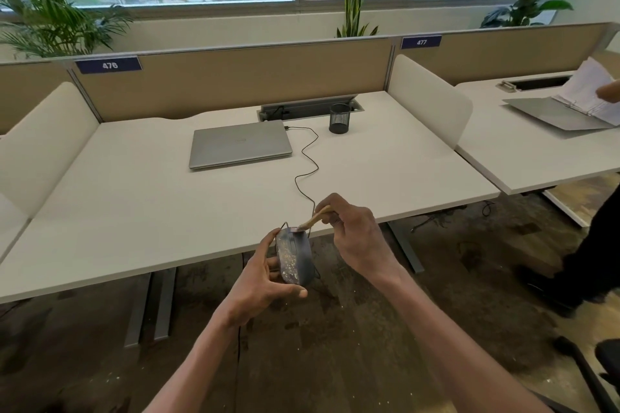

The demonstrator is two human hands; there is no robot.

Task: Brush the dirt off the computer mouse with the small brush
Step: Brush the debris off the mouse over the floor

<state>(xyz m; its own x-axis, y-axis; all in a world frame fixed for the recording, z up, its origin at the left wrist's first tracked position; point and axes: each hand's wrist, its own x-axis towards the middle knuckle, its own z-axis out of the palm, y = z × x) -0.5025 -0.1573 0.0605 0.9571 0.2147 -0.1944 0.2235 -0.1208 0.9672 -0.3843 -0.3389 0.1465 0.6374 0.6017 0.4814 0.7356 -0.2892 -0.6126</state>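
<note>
My left hand holds a dark grey wired computer mouse up in the air, just off the near edge of the white desk. Pale yellowish specks of dirt cover the left half of the mouse's top. My right hand grips a small wooden-handled brush, and its bristle tip touches the front end of the mouse. The mouse's black cable snakes back across the desk to a closed silver laptop.
A black mesh pen cup stands behind the laptop, beside an open cable tray. White side screens flank the desk. At the right, another person stands by the neighbouring desk with an open binder. A dark chair part shows at bottom right.
</note>
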